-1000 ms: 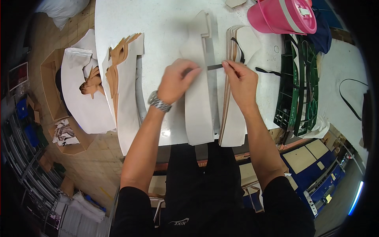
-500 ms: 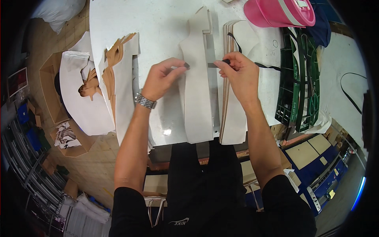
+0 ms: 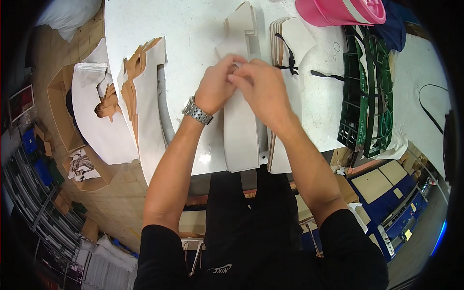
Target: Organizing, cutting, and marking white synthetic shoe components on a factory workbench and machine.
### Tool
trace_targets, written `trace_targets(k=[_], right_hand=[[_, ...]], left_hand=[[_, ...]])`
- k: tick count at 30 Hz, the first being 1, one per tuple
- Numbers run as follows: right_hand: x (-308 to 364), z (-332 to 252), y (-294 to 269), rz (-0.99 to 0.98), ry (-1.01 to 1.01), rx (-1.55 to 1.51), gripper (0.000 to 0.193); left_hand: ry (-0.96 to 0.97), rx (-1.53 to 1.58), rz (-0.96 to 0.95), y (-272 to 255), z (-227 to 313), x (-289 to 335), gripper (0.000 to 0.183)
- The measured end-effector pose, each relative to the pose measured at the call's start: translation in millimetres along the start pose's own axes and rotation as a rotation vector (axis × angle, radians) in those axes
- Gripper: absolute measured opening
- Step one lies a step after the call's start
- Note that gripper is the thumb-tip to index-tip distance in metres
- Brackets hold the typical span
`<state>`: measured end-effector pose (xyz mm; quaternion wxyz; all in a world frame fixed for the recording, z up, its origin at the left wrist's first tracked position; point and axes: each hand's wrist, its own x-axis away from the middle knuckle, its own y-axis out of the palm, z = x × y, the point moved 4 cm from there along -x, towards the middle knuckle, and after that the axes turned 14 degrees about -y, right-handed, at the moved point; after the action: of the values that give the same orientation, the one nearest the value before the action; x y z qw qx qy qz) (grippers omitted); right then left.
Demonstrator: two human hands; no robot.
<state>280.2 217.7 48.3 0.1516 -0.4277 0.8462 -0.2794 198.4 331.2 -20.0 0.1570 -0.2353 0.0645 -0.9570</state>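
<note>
Over a long, pale, shaped stack of cut sheet pieces [image 3: 241, 137], my two hands meet with their fingers bunched together. My left hand [image 3: 216, 86], with a metal watch on the wrist, is closed in a pinch. Against it my right hand [image 3: 265, 92] is pinched too. The black strap seen in both hands a moment before is hidden by the fingers now. Just to the right lies a similar bundle [image 3: 295, 42] of layered pieces, with a knotted black strap [image 3: 291, 63] around it.
Brown-and-white cut pieces [image 3: 153, 77] lie at the left of the white table [image 3: 188, 53]. A pink bucket [image 3: 326, 12] stands at the far right, near green plastic racks [image 3: 360, 96] with black straps. A loose strap [image 3: 326, 75] lies beside them. Cardboard boxes [image 3: 60, 106] are at left.
My hands have come together from either side of the middle stack, drawing the strap ends inward. The view has shifted slightly.
</note>
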Motion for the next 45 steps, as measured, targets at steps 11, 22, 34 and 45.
trace_targets(k=[11, 22, 34, 45], right_hand=[[25, 59, 0, -0.024, 0.237, -0.451, 0.025], [15, 60, 12, 0.082, 0.188, -0.749, 0.018], [-15, 62, 15, -0.095, 0.015, -0.35, 0.021], [13, 39, 0, 0.028, -0.137, -0.076, 0.026]], left_hand=[[-0.036, 0.177, 0.171, 5, -14, 10, 0.016], [0.253, 0.192, 0.238, 1, -16, 15, 0.017], [0.362, -0.629, 0.538, 1, 14, 29, 0.028], [-0.184, -0.203, 0.237, -9, 4, 5, 0.036]])
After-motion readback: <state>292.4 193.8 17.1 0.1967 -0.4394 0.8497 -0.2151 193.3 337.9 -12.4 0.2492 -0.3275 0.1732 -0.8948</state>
